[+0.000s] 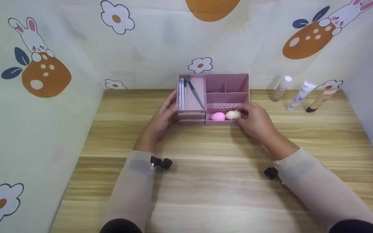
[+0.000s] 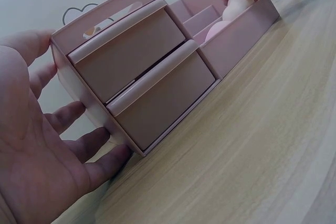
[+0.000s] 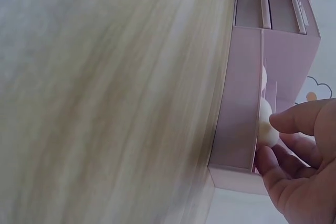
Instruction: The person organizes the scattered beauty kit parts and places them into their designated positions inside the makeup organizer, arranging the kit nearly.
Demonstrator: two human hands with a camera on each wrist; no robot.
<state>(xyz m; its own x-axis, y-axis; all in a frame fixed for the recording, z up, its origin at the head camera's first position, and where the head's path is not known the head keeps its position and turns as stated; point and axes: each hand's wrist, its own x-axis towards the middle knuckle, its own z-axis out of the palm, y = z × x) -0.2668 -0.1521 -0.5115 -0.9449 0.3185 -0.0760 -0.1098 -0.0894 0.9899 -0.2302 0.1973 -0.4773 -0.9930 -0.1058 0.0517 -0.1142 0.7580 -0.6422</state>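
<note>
A pink desk organizer (image 1: 227, 98) stands against the back wall in the head view. My left hand (image 1: 163, 113) touches its left side; in the left wrist view the fingers lie fairly straight along that side, beside two closed drawers (image 2: 165, 98). With thumb and fingers, my right hand (image 1: 259, 121) pinches a cream makeup sponge (image 1: 232, 115) at the front right compartment. The right wrist view shows this sponge (image 3: 266, 129) partly behind the front wall. Left of it, a pink makeup sponge (image 1: 218, 116) lies in the neighbouring compartment.
Several pens (image 1: 195, 94) lie in the organizer's top left tray. To the right stand a white-capped bottle (image 1: 282, 88), a white tube (image 1: 301, 95) and a peach tube with black cap (image 1: 322, 100). The wooden table (image 1: 206, 187) meets patterned walls behind and left.
</note>
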